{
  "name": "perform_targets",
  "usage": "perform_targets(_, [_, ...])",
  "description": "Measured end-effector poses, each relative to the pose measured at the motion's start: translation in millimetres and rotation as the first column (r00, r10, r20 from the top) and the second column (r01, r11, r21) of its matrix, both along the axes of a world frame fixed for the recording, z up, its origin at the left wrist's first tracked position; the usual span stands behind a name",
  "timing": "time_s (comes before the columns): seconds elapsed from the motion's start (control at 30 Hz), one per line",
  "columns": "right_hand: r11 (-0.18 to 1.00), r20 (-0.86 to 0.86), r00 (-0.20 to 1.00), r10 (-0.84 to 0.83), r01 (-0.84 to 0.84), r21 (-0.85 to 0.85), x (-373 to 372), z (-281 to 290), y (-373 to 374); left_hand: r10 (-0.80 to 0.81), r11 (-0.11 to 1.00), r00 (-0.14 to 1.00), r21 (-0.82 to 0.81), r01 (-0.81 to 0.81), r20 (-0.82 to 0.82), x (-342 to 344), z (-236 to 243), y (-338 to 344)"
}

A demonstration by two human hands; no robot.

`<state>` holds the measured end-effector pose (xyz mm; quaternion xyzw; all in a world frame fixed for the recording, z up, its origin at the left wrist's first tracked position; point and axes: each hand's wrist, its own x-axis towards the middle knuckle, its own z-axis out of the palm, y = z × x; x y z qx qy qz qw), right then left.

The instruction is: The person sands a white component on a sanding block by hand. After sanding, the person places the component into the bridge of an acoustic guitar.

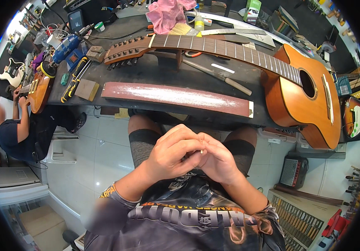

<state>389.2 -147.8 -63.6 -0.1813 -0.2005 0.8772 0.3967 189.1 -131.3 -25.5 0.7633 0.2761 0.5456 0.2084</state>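
Above my lap, my left hand [172, 151] and my right hand [219, 162] meet with their fingers pressed together. Between the fingertips shows the end of a small pale piece [201, 151]; the rest of it is hidden, so its kind is unclear. Just beyond the hands, along the bench's near edge, lies a long flat sanding board [146, 92] with a reddish abrasive face dusted white. Behind it an acoustic guitar [278, 98] rests face up, its neck [217, 47] propped on a wooden support [169, 58] and its headstock [127, 52] to the left.
A wooden-handled file [237, 86] lies between board and guitar. Left are a wooden block [87, 90], yellow-black pliers [74, 79] and a blue power tool [65, 50]. A brush [184, 29] and pink cloth [167, 16] lie behind. Far left, a person [14, 129] handles an electric guitar [39, 93].
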Motion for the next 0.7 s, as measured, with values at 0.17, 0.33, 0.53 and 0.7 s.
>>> perform_targets(0.17, [0.831,0.414,0.794,-0.445,0.194,0.522,8.7,11.5,4.1,0.079,0.992,0.994,-0.09,-0.086,-0.078,-8.6,3.2,6.1])
perform_targets(0.33, [0.434,0.445,0.246,-0.861,-0.099,0.895,15.8,31.4,34.3,0.061,0.988,0.951,-0.115,-0.1,-0.302,-10.0,13.4,40.7])
perform_targets(0.53, [0.386,0.407,0.106,-0.907,-0.173,0.906,15.9,19.3,63.7,0.012,0.998,0.879,-0.054,-0.043,-0.476,-4.1,20.4,86.6])
perform_targets(0.7, [0.291,0.254,-0.143,-0.957,-0.428,0.856,16.2,13.4,71.2,0.071,0.997,0.75,0.074,-0.029,-0.658,-6.8,16.1,110.5])
